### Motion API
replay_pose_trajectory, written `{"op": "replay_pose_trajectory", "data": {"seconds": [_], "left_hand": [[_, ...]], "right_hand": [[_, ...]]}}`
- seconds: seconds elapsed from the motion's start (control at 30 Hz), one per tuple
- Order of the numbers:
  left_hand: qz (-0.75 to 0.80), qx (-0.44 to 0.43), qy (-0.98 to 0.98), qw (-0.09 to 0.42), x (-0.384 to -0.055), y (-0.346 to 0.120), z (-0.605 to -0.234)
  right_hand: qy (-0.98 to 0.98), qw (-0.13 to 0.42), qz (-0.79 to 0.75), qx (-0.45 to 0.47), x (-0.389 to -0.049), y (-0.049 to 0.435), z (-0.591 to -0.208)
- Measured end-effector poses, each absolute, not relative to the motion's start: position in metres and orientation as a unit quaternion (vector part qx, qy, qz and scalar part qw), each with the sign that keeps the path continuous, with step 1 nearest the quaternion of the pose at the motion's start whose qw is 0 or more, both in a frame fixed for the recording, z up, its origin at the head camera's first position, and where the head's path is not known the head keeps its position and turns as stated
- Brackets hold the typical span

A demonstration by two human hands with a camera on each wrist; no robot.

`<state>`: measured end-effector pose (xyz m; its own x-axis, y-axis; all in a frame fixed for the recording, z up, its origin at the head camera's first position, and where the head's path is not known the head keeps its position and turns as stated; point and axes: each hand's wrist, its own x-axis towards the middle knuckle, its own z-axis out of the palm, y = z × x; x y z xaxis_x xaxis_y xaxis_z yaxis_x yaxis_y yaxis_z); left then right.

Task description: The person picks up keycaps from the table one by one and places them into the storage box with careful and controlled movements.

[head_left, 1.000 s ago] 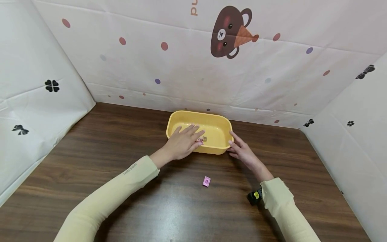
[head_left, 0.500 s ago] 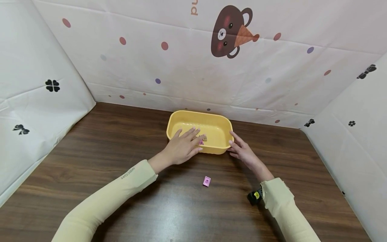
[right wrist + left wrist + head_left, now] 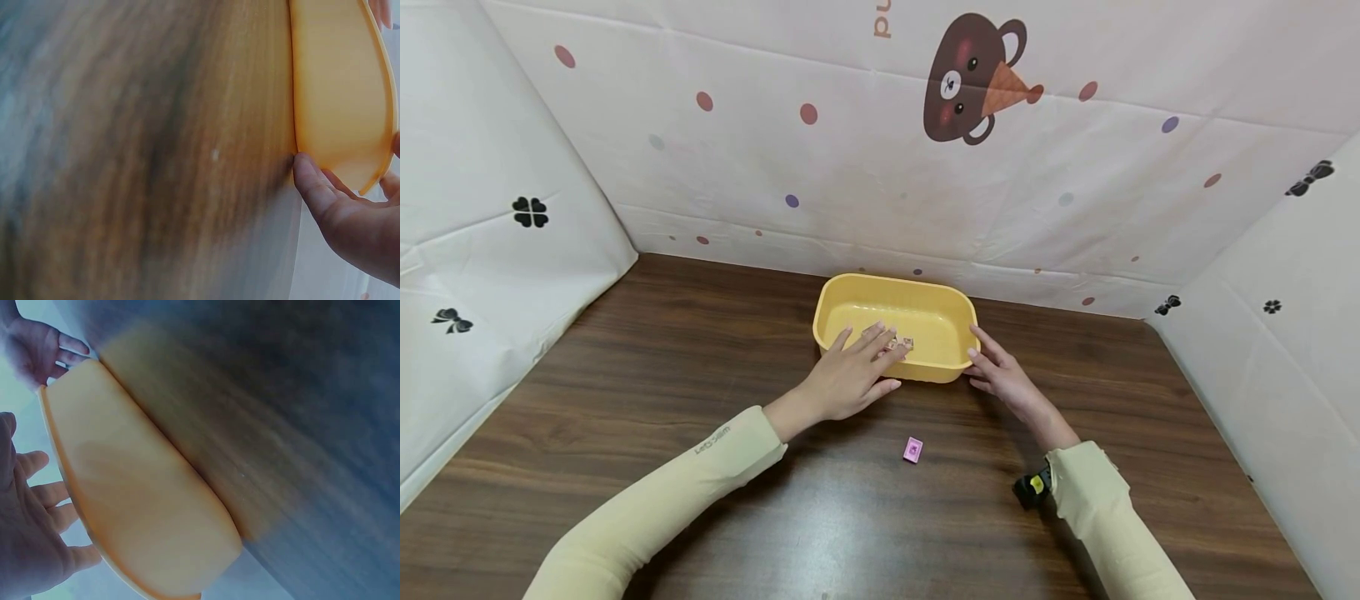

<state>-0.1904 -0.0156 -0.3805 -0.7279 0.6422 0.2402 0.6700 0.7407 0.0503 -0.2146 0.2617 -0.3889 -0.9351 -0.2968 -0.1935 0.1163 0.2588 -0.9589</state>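
A yellow plastic basin (image 3: 895, 292) stands on the table by the back wall. My left hand (image 3: 850, 379) hovers over its near rim, fingers spread and nothing in its grasp. Beneath those fingers lie several small pink and tan pieces (image 3: 908, 342), partly hidden. At the basin's right end, my right hand (image 3: 1003, 383) grips the wall and rim, as the right wrist view also shows with the fingertips (image 3: 306, 165) low on the outside. Nearer to me, a small pink rectangular piece (image 3: 912, 450) lies on the tabletop.
The dark wood table (image 3: 700, 350) is bounded by white printed sheets, with a brown bear (image 3: 951, 92) on the back one. A black band with a yellow-green part (image 3: 1033, 486) sits at my right wrist.
My left hand has drawn back slightly toward me and its thumb has come down outside the near rim. The right hand, the basin and the loose pink piece have stayed put.
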Motion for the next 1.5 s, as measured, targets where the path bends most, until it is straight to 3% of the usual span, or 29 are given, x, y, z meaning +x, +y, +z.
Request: {"op": "replay_pose_trajectory", "data": {"seconds": [1.0,1.5], "left_hand": [[-0.031,-0.416,-0.906,0.077,-0.155,-0.001,-0.378],[-0.036,-0.432,-0.897,0.088,-0.144,0.007,-0.376]], "right_hand": [[0.778,0.168,-0.602,-0.059,-0.214,0.26,-0.389],[0.78,0.163,-0.6,-0.065,-0.214,0.261,-0.39]]}}
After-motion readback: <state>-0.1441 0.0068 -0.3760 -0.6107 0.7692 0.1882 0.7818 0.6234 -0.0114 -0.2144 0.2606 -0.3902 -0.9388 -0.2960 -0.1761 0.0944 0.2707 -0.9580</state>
